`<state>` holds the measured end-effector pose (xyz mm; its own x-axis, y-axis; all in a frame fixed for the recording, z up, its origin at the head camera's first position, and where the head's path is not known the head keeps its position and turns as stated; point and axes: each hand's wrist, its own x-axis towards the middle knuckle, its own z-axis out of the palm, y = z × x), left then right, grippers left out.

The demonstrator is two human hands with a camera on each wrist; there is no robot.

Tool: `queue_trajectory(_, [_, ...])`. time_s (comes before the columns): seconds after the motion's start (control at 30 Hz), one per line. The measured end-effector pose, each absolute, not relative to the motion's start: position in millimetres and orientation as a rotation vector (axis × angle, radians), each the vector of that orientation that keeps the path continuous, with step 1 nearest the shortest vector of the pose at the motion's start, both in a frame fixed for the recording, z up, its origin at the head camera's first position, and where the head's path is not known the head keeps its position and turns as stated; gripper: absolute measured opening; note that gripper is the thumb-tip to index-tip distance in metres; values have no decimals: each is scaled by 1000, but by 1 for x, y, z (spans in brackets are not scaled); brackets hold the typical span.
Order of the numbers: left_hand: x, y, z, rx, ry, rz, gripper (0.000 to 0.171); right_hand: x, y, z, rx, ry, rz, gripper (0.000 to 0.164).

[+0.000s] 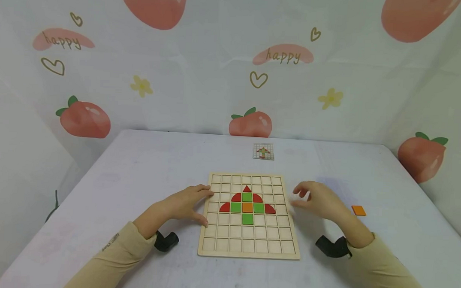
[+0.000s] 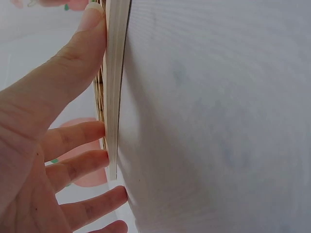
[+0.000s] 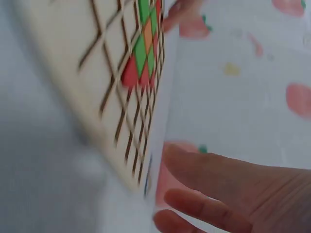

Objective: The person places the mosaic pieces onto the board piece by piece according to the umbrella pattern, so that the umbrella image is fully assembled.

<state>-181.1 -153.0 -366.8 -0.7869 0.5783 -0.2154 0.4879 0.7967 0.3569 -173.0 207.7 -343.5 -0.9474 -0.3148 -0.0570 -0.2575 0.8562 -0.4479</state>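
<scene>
A wooden grid board lies flat on the table in the head view. On it sit a red triangle tile, several red quarter-round tiles, several green square tiles and an orange square tile. My left hand rests at the board's left edge, its thumb and some fingertips touching it, as the left wrist view also shows. Just off the right edge hovers my right hand, fingers loosely bent, with nothing visible in it. In the right wrist view its fingers are apart from the board.
Behind the board lies a small card printed with a similar grid figure. A loose orange tile rests on the table right of my right hand. Fruit-printed cloth hangs behind the white-covered table.
</scene>
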Motion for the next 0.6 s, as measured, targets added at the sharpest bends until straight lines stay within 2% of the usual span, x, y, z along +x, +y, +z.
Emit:
queue_trajectory(0.37, [-180,-153,-365,818,2676,401,84,-185,311,-350,-249,2805,-705,44])
queue_trajectory(0.6, [-180,-153,-366,805,2675,398,84,-183,353,-357,-279,2716,-698,43])
